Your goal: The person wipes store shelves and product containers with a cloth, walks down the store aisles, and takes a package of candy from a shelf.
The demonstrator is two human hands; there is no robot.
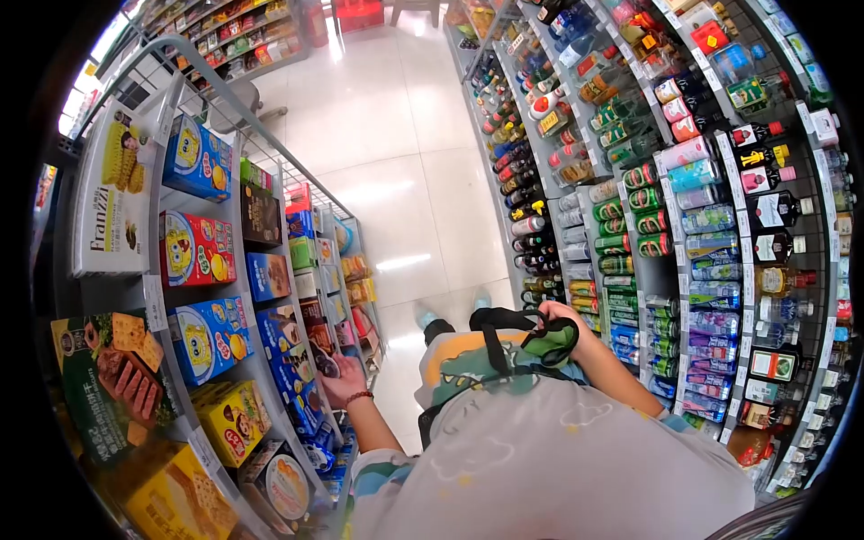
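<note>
My left hand (pixel 345 382) reaches to the lower left shelf, its fingers round a dark package (pixel 326 363) at the shelf's edge; a red bead bracelet circles the wrist. My right hand (pixel 560 317) is by the black straps (pixel 493 335) and green loops (pixel 551 340) of a colourful bag (pixel 468 364) at my front. Its fingers are partly hidden behind the straps. Beside my left hand stand blue snack packs (pixel 286 349) and brown packs (pixel 315 324).
Boxed biscuits (pixel 196 247) fill the left shelves, with a wire rack edge (pixel 297 171) above. Bottles and cans (pixel 621 216) line the right shelves. Between them runs a pale tiled floor (pixel 423 207), where my shoes (pixel 427 318) show. A stool (pixel 416 11) stands at the far end.
</note>
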